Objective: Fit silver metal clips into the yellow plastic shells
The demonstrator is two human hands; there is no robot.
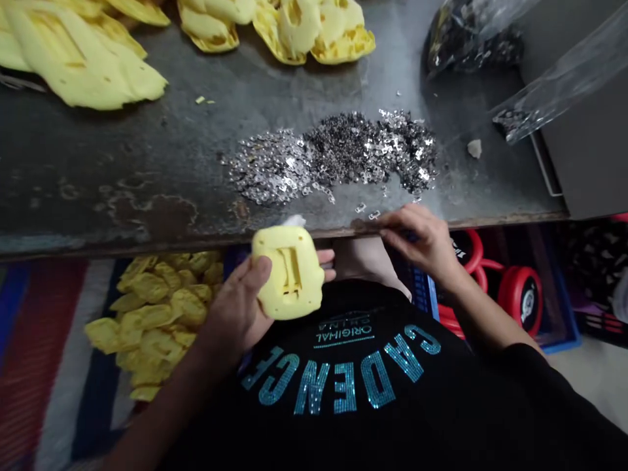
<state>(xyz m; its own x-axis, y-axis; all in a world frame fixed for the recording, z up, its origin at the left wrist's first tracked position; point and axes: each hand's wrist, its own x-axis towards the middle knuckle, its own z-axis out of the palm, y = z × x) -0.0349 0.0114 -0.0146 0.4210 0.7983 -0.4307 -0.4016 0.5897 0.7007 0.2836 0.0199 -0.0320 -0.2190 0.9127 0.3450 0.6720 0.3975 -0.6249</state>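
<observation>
My left hand (240, 294) holds a yellow plastic shell (289, 271) over my lap, thumb on its near face and fingers behind it. A recessed slot with a small opening shows in the shell's middle. At the bench's front edge is my right hand (417, 239), thumb and forefinger brought close together; what they grip, if anything, is hidden. Just beyond those fingertips lies a small metal contact plate (374, 214), with another plate (360, 208) beside it. Behind them a pile of small shiny metal plates (338, 154) spreads over the bench.
Larger yellow shells (93, 59) line the back of the metal bench (196, 170). Plastic bags of metal parts (471, 46) stand back right, near a grey box (583, 124). Below are yellow pieces (157, 320) at left and a blue crate (564, 327) with red-rimmed parts at right.
</observation>
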